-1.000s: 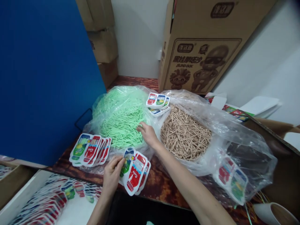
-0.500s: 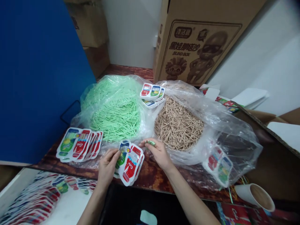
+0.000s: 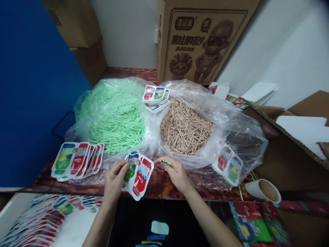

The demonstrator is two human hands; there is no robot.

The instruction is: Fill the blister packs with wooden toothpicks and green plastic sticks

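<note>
My left hand (image 3: 114, 180) pinches a small fan of bottle-shaped printed packets (image 3: 138, 175), red and green, at the table's near edge. My right hand (image 3: 174, 171) is closed around a small bunch of green sticks (image 3: 166, 162), just right of those packets. Behind the hands lie two open clear plastic bags: one heaped with green sticks (image 3: 115, 120), one with tan wooden sticks (image 3: 183, 128). A short stack of packets (image 3: 155, 97) rests between the two bags. Another fanned row of packets (image 3: 77, 161) lies at the left on the wooden table (image 3: 164, 185).
A large printed cardboard box (image 3: 203, 37) stands at the back, a blue panel (image 3: 28, 85) at the left. A white tray of many packets (image 3: 43, 219) sits low left. A paper cup (image 3: 264, 190) lies at the right edge, near an open carton (image 3: 295, 137).
My right hand left the green heap and came back toward me with a few green sticks, stopping beside the packets in my left hand. The view tilted downward.
</note>
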